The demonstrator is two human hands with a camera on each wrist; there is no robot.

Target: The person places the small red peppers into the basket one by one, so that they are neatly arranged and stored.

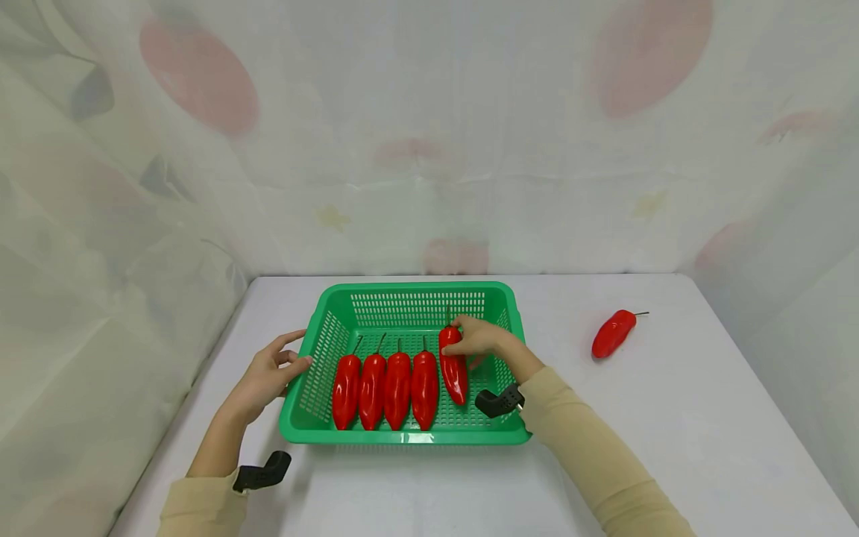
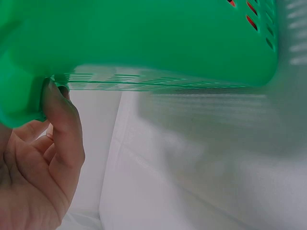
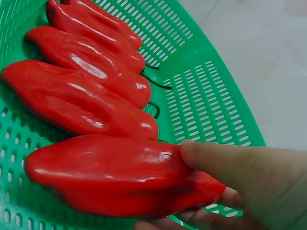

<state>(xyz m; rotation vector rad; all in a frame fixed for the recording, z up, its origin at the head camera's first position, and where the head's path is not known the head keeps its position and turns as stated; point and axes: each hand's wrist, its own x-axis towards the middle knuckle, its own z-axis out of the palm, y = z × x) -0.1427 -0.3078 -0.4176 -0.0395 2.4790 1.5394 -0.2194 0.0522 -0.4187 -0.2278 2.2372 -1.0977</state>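
Observation:
A green plastic basket (image 1: pixel 463 437) stands on the table with several red chili peppers (image 1: pixel 397 384) lying side by side in it, stems toward the far wall. My right hand (image 1: pixel 479 337) reaches inside and grips another red chili pepper (image 3: pixel 110 177) between thumb and fingers near its stem end, just right of the row. In the right wrist view this pepper overlaps the basket's slotted floor. At the basket's left side, my left hand (image 1: pixel 268 373) pinches the rim; the left wrist view shows a digit (image 2: pixel 64 127) bent against the rim's edge.
One more red chili pepper (image 1: pixel 613 334) lies on the white table (image 1: pixel 684 418) to the right of the basket. A pale patterned cloth (image 1: pixel 416 209) hangs behind the table and along both sides. Each wrist carries a black camera mount (image 1: pixel 265 471).

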